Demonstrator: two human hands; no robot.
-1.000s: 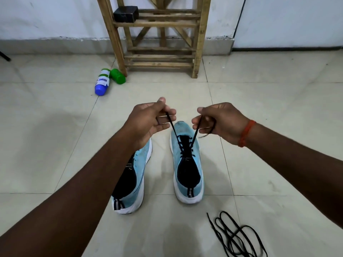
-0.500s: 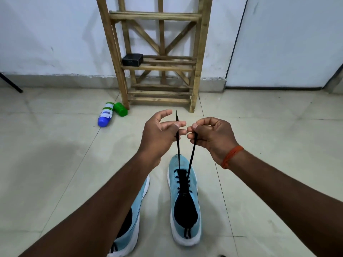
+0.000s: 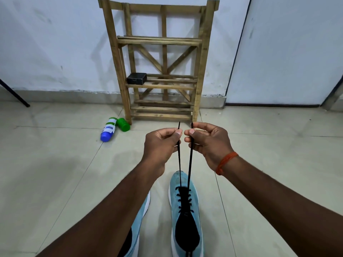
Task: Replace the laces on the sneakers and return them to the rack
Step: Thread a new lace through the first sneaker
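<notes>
A light blue sneaker lies on the tiled floor, toe pointing away from me, with a black lace threaded through its eyelets. Both lace ends rise taut from the shoe. My left hand pinches the left end and my right hand pinches the right end, tips sticking up above the fingers, hands almost touching. A second light blue sneaker lies to the left, mostly hidden under my left forearm. The wooden shoe rack stands against the wall straight ahead.
A small black box sits on the rack's middle shelf. A white bottle with a blue cap and a green container lie on the floor left of the rack. A black tripod leg reaches the floor far left.
My hands lifted the lace ends higher and drew together, pulling the lace taut. The view tilted up, so the loose laces at the lower right left the frame.
</notes>
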